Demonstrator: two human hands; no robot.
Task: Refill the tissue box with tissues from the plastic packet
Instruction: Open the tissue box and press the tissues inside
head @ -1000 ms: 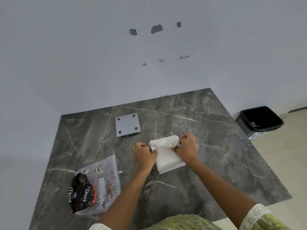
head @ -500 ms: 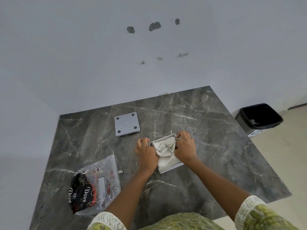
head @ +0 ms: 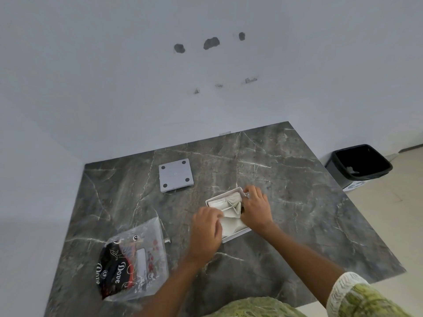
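A white square tissue box lies open on the dark marble table, with a crumpled stack of white tissues pushed down inside it. My right hand presses on the right side of the tissues at the box's rim. My left hand is at the box's left edge, fingertips touching the tissues. The clear plastic packet with black and red print lies flat at the near left. A grey square lid with four dark dots rests beyond the box.
A black waste bin stands on the floor past the table's right edge. White walls close in behind and to the left of the table.
The tissue stack, earlier above the box with its top fold bulging, now sits sunk inside the box walls. Both hands have pressed it down; my left hand has drawn slightly toward me.
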